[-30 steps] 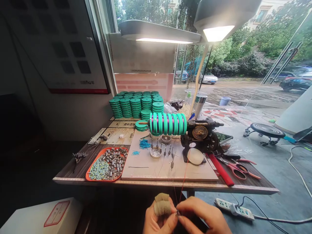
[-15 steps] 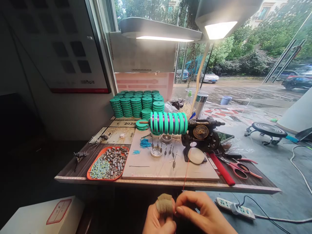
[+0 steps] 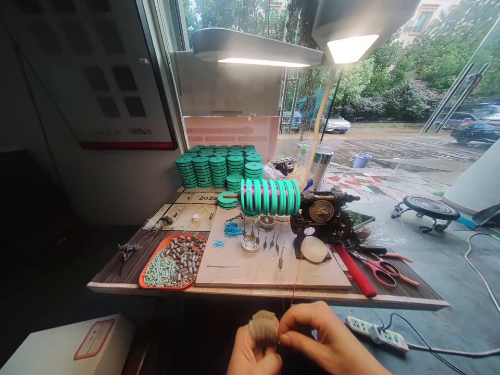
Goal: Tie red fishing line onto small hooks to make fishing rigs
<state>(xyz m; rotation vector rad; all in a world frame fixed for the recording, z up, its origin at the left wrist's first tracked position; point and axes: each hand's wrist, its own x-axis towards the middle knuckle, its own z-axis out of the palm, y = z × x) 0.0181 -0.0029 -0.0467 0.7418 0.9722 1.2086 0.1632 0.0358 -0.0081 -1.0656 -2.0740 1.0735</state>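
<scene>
My left hand [image 3: 253, 346], with a tan wrap [image 3: 262, 326] round one finger, is closed low in front of the table. Whatever its fingers pinch is hidden or too small to name. Fingertip to fingertip with it, my right hand [image 3: 318, 336] pinches a thin red fishing line [image 3: 298, 276] that runs down from beside a white oval pad [image 3: 314, 249]. Several small sinkers [image 3: 280, 263] on fine line lie on the pale board [image 3: 234, 273]. Behind them, bright green foam spools [image 3: 270, 198] sit in a row on the shaft of a dark geared winder [image 3: 322, 211].
An orange tray [image 3: 141, 278] holds metal sinkers and small tubes at left. Stacked green spools [image 3: 211, 169] stand at the back. Scissors [image 3: 385, 273] and a red strip-like tool [image 3: 356, 271] lie at right. A power strip [image 3: 377, 333] is on the floor.
My right hand has shifted slightly left and up, closer against my left fingertips. The red line's lower end moved left with it. One sinker on the board shifted slightly right.
</scene>
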